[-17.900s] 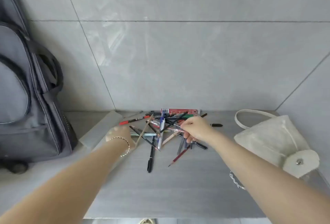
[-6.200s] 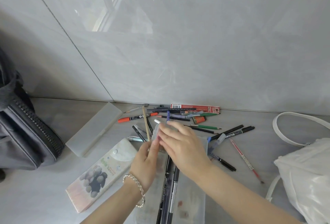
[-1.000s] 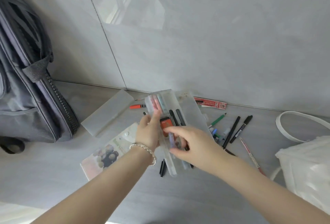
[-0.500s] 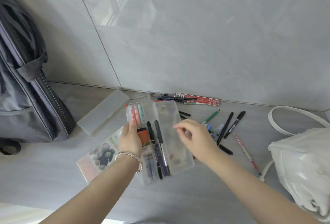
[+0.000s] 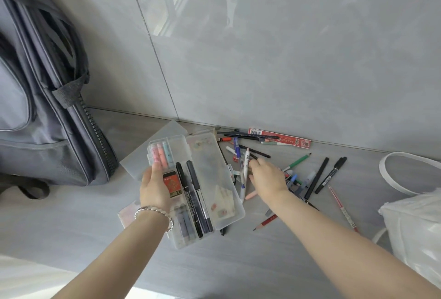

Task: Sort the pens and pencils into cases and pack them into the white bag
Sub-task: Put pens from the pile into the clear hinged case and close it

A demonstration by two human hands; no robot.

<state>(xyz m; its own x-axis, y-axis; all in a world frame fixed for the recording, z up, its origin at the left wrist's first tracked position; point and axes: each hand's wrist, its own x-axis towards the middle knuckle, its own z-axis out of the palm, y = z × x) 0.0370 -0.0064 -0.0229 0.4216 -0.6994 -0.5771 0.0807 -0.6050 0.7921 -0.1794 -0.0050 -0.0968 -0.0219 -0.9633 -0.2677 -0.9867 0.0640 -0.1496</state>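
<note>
My left hand point(image 5: 156, 185) holds an open clear plastic case point(image 5: 214, 179) by its left side, above the grey shelf. The case holds black pens point(image 5: 196, 193), pastel erasers point(image 5: 161, 153) and a red 2B lead box point(image 5: 172, 185). My right hand point(image 5: 267, 178) reaches into the scattered pile of pens and pencils point(image 5: 250, 153) right of the case, fingers touching a black pen; whether it grips one is hidden. A second frosted case point(image 5: 152, 146) lies shut behind. The white bag point(image 5: 415, 224) sits at the far right.
A grey backpack point(image 5: 43, 98) leans against the wall at the left. A red lead packet point(image 5: 281, 140) lies along the tiled wall. Black markers point(image 5: 330, 174) and a red pencil point(image 5: 266, 222) lie between the pile and the bag. A printed packet point(image 5: 127, 213) peeks out under my left wrist.
My right hand left the case and moved right, into the loose pens. My left hand kept its hold on the open case, which has shifted slightly.
</note>
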